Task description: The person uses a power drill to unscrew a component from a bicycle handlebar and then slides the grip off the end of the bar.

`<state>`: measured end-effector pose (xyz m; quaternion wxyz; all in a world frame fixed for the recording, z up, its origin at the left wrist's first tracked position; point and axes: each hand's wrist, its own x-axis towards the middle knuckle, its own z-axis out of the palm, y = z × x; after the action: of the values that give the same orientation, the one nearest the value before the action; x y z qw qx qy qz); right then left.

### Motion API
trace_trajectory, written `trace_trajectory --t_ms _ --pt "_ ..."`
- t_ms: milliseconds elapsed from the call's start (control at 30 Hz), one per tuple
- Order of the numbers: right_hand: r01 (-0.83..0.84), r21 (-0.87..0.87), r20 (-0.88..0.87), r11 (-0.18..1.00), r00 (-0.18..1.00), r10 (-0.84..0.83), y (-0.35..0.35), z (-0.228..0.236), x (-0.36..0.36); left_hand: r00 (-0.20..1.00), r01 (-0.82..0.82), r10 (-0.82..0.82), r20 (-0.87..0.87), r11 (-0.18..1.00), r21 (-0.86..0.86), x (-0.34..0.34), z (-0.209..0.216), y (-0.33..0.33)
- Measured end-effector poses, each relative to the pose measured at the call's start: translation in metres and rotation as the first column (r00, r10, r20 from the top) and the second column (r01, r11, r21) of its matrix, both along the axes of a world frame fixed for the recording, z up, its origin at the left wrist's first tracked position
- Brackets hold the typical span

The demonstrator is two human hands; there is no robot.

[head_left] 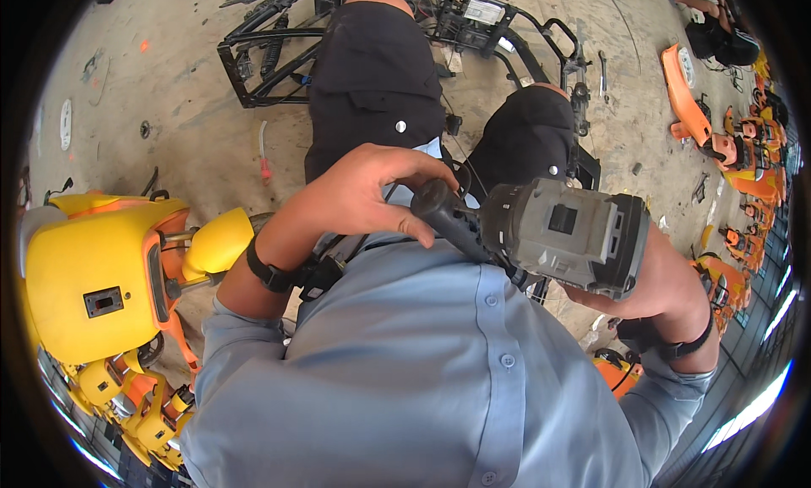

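Observation:
A cordless power tool (574,235) with a grey and black battery pack faces up in front of my right thigh. My right hand (621,298) is underneath it and grips it, its fingers mostly hidden by the battery. Beside the tool a black rounded handle (438,205) slants up to the left; I cannot tell if it belongs to the tool. My left hand (376,188) curls round the end of this handle, thumb on the near side and fingers on the far side, fingertips partly hidden. Beyond my knees a black metal vehicle frame (274,53) lies on the floor.
A yellow scooter body (101,277) stands close on my left, with more yellow bodies behind it. Orange scooter parts (688,100) line the right side, where another person (718,36) sits. A wrench (602,74) and a red-tipped tube (264,154) lie on the concrete floor.

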<state>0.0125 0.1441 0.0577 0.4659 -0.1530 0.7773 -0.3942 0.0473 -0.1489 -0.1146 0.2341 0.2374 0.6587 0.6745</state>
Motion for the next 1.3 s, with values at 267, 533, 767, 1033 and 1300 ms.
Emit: trace_trajectory --t_ms 267,533,767,1033,1300 --pt "-0.046 0.104 0.036 0.994 0.998 0.042 -0.013 0.012 -0.011 0.961 -0.119 0.125 -0.249 0.992 0.037 0.003 -0.016 0.002" --pt "-0.139 0.148 -0.014 0.979 0.99 0.142 -0.004 0.004 -0.004 0.955 -0.113 0.133 -0.265 0.99 0.089 0.003 -0.021 0.004" --pt "-0.206 0.183 -0.12 0.961 0.966 0.23 -0.01 0.009 -0.001 0.943 -0.108 0.144 -0.3 0.985 0.132 0.001 -0.022 0.006" --pt "-0.12 0.277 0.025 0.953 0.993 0.117 -0.019 0.017 -0.009 0.945 -0.109 0.151 -0.291 0.982 0.155 0.002 -0.025 0.008" --pt "-0.21 0.211 -0.04 0.955 0.974 0.223 -0.021 0.015 -0.008 0.945 -0.102 0.144 -0.295 0.983 0.154 0.001 -0.026 0.006"
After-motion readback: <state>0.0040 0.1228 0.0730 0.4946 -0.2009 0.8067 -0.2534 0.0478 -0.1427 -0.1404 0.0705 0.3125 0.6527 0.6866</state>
